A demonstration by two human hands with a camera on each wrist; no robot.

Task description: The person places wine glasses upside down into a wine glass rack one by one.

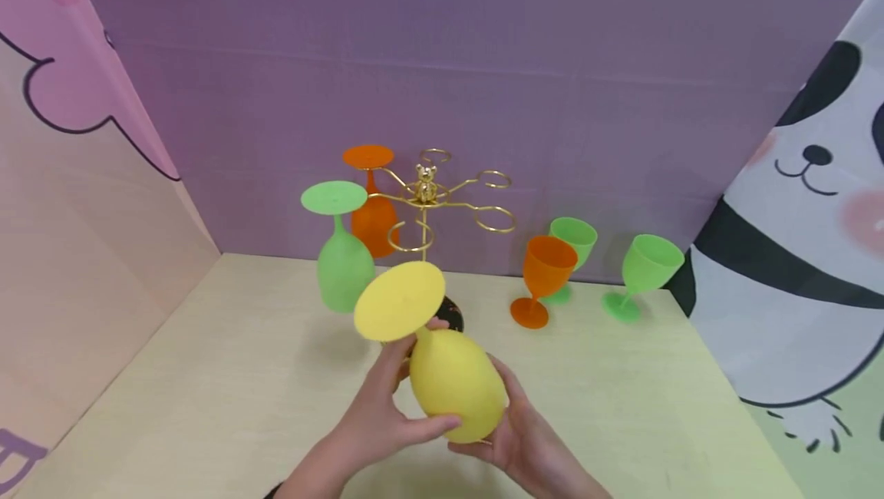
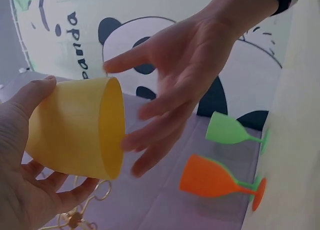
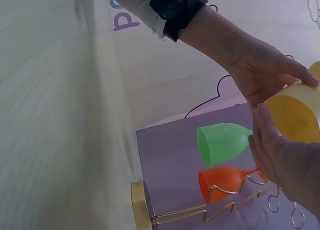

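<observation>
A yellow plastic goblet (image 1: 459,388) is held upside down and tilted over the table, its round foot toward the back. My left hand (image 1: 373,414) grips its bowl, thumb on the near side and fingers round the far side. Beside the mouth of the bowl is my right hand (image 1: 532,441); in the left wrist view this hand (image 2: 185,75) has its fingers extended, close to the rim. Just behind stands a gold wire rack (image 1: 424,234) with a bear figure on top. A green goblet (image 1: 345,276) and an orange goblet (image 1: 375,226) hang upside down from its left loops.
At the back right, an orange goblet (image 1: 549,265) and two green goblets, one (image 1: 649,265) farther right, stand upright on the pale table (image 1: 242,376). A purple backdrop (image 1: 483,100) closes off the rear, and a panda-print cloth (image 1: 794,284) borders the right side.
</observation>
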